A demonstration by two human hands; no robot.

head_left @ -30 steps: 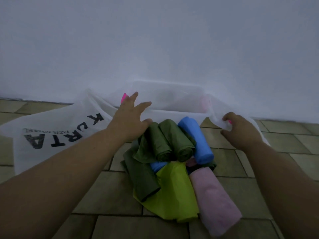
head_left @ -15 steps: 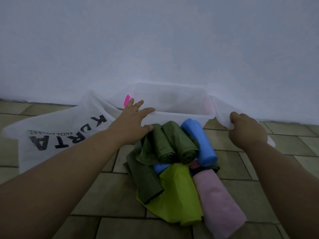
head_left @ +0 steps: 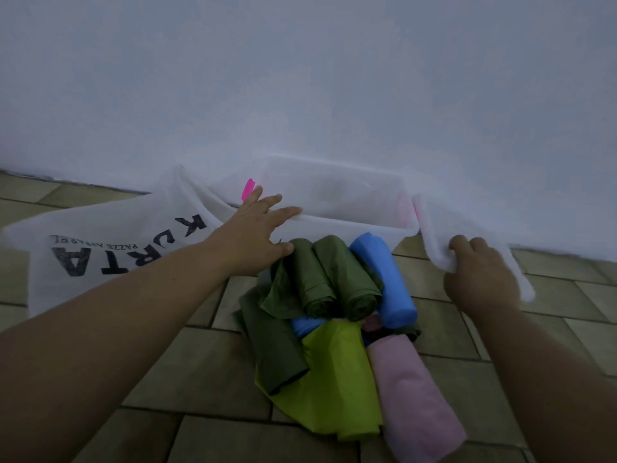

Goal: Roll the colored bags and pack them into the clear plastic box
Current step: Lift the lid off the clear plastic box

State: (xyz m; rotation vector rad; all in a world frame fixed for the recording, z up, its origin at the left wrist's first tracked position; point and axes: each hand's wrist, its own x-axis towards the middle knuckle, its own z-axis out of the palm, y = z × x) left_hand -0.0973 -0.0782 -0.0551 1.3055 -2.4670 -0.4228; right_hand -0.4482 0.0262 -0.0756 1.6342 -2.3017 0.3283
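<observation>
Plain pale wall (head_left: 300,78), white with a cool bluish cast, no marks or fittings, fills the upper half of the view and meets the floor (head_left: 207,369) along 1 slanting line, with a thin dark seam (head_left: 66,180) showing at the far left. Floor is olive-tan rectangular tiles laid offset like brickwork, dark grout lines (head_left: 200,411) between them, surface matte and slightly mottled. Light is dim, flat and even, with only soft, faint shadows on the tiles.

The pink roll (head_left: 417,396) is running off the bottom edge. The olive rolls (head_left: 347,279) are hiding most of one blue bag (head_left: 305,325).
</observation>
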